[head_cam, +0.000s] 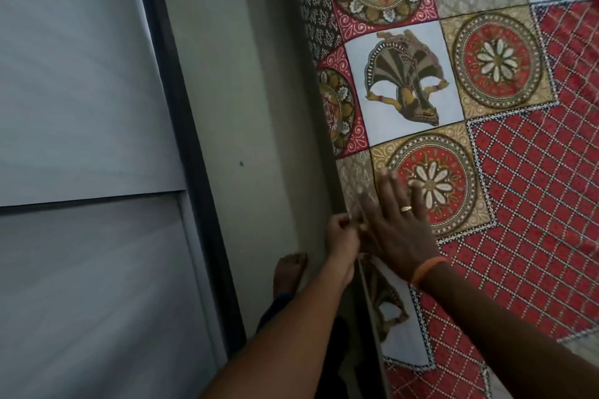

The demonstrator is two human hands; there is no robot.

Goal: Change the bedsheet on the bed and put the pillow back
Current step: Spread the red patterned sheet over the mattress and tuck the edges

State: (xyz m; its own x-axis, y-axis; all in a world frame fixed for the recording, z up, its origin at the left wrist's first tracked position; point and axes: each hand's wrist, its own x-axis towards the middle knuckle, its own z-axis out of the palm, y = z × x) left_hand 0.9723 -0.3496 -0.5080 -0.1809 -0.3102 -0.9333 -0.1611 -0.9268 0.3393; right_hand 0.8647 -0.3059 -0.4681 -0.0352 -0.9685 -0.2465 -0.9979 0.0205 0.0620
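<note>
Head view: looking down along the bed's edge, where the bedsheet point(505, 172) meets the floor gap.
Landmark: bedsheet, a patchwork print in red, gold and white, spread flat over the bed.
Left hand point(343, 238): at the bedsheet's near edge, fingers curled in, pinching what looks like the hem; the grip itself is blurred.
Right hand point(400, 223): just inside that edge, fingers straight and spread, palm flat on the cloth, gripping nothing.
Floor point(233, 107): pale strip beside the bedsheet, my foot point(289, 272) on it below the left hand.
Wardrobe door point(81, 139): grey, beyond the floor strip.
Pillow: not in view.
Step, as I judge it: smoothing and tucking the new sheet along this side.
Next move: draw the hem down taut and push it under, right hand pressing so the cloth doesn't ruck.
</note>
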